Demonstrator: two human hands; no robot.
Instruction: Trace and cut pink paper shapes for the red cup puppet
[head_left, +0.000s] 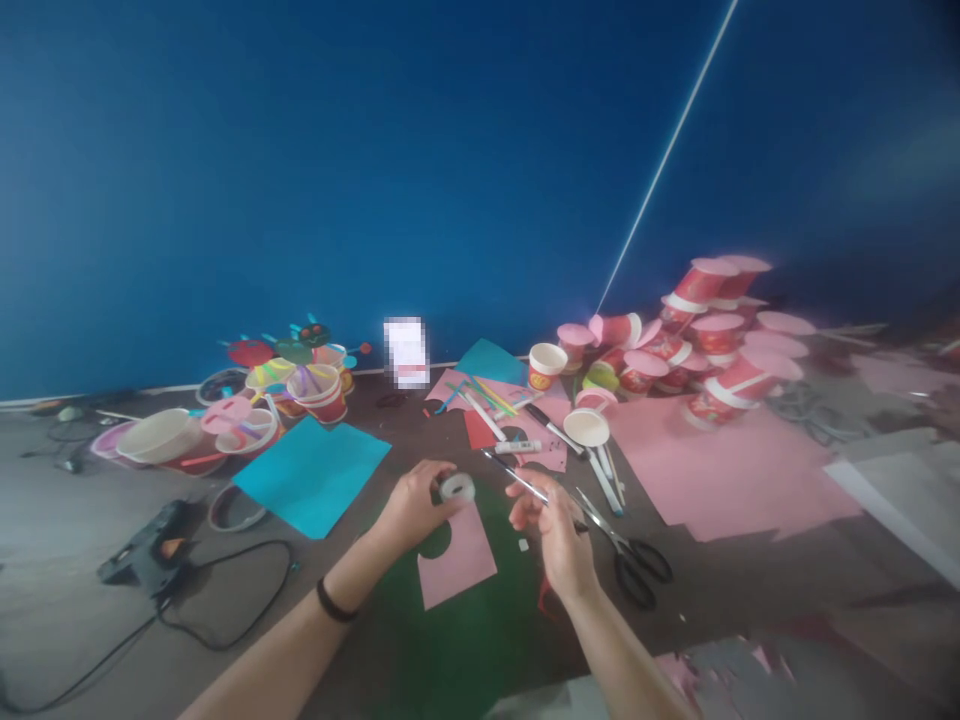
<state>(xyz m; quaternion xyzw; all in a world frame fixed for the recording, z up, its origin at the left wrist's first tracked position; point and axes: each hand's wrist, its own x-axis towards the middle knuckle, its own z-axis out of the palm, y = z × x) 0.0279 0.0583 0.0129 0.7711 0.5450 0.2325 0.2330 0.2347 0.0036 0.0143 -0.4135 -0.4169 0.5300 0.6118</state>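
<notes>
My left hand (416, 505) grips a small whitish ring, which looks like a roll of tape (459, 488), between thumb and fingers. Just under it lies a pink paper piece (469, 560) with a round cut-out, on a dark green sheet (442, 660). In my right hand (561, 540) is a slim silver pen (529, 484), its tip pointing up and left. The pen does not touch the paper. Beside that hand lie scissors (637, 570) with black handles, blades partly apart. A white marker (517, 447) rests beyond the pen tip.
Red paper cups with pink lids (716, 335) are piled at the back right, by large pink paper (735, 470). Decorated cups (319, 390), a turquoise sheet (311, 475) and a corded glue gun (154, 550) are on the left. A bright phone-like screen (406, 352) stands against the blue wall.
</notes>
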